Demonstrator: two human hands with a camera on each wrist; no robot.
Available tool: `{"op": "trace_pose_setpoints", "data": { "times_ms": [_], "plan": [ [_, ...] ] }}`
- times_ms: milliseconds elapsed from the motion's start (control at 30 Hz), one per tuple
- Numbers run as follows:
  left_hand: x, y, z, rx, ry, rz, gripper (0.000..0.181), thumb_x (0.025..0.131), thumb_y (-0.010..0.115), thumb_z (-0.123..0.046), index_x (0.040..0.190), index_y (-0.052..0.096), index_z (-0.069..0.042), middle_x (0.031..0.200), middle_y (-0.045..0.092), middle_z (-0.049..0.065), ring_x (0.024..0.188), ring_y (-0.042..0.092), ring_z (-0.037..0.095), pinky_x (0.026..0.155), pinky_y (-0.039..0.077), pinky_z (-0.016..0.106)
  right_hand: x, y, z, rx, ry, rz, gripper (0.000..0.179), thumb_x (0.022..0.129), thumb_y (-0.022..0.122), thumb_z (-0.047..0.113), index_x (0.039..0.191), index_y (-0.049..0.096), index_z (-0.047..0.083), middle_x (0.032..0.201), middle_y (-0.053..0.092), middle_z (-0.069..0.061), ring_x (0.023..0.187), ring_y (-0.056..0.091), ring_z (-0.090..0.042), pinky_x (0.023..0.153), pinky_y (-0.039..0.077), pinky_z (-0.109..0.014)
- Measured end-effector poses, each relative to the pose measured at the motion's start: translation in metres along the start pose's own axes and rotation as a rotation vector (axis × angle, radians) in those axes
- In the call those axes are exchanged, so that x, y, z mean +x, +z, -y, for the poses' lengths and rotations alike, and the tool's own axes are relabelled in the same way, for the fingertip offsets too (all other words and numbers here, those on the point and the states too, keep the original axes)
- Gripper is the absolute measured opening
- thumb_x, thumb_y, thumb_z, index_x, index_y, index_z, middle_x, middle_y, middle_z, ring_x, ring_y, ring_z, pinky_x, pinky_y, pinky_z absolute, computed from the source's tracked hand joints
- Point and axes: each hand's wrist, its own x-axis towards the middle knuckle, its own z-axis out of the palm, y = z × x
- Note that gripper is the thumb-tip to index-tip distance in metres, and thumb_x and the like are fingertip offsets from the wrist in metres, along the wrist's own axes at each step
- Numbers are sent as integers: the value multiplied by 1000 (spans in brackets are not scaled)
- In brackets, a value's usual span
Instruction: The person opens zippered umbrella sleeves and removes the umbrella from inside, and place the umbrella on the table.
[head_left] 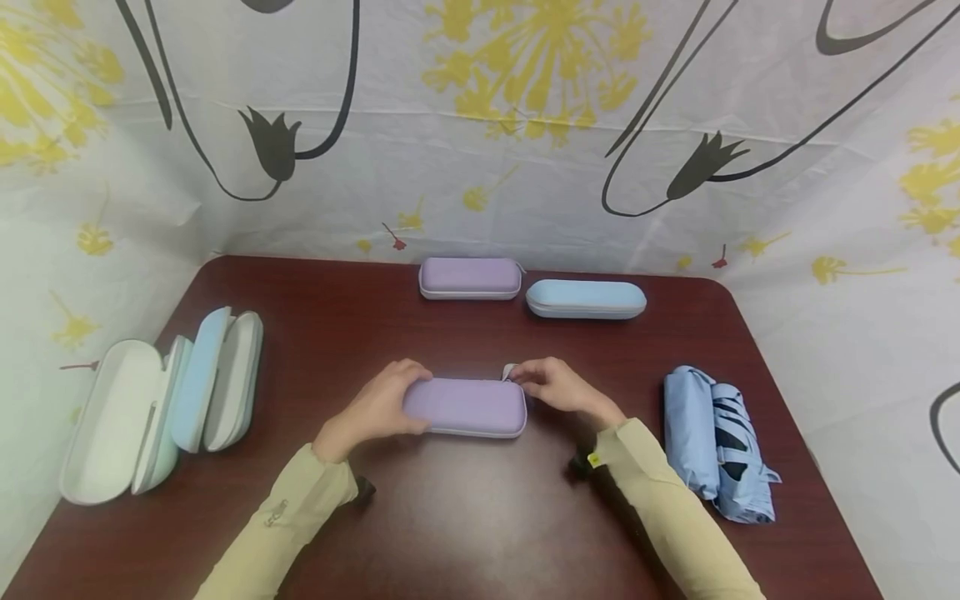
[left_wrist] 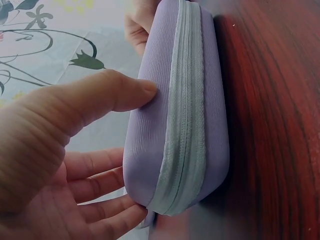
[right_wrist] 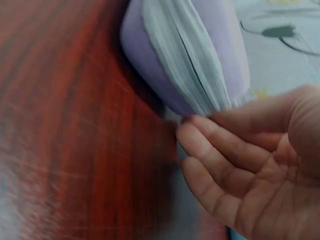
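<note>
A closed purple zip case lies in the middle of the table, its pale zip running round the side. My left hand grips the left end, with the thumb on the near side and the fingers round the far side. At the far right corner, my right hand pinches at the zip's end, beside a small pale pull tab. In the right wrist view, the thumb and fingertips meet right at the zip's corner and hide what lies between them.
A second purple case and a blue case sit closed along the back edge. On the left stand an opened mint case and an opened blue case. Two folded blue umbrellas lie at right. A patterned curtain surrounds the table.
</note>
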Motion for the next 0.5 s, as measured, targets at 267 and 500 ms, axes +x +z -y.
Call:
{"op": "trace_pose_setpoints", "data": {
  "times_ms": [267, 500],
  "plan": [
    [-3, -1, 9, -61, 88, -17, 61, 58, 80, -16, 112, 59, 3, 112, 58, 13, 104, 53, 30, 89, 44, 44, 5, -4, -9, 168, 86, 117, 22, 89, 52, -1, 107, 65, -3, 83, 60, -6, 65, 50, -14, 57, 43, -23],
    [-10, 5, 31, -219, 169, -69, 64, 56, 83, -5, 113, 57, 7, 111, 56, 15, 102, 55, 29, 87, 48, 41, 9, -5, -11, 151, 43, 128, 17, 89, 54, -1, 101, 66, 2, 83, 59, -4, 64, 51, -18, 56, 43, -23]
  ]
}}
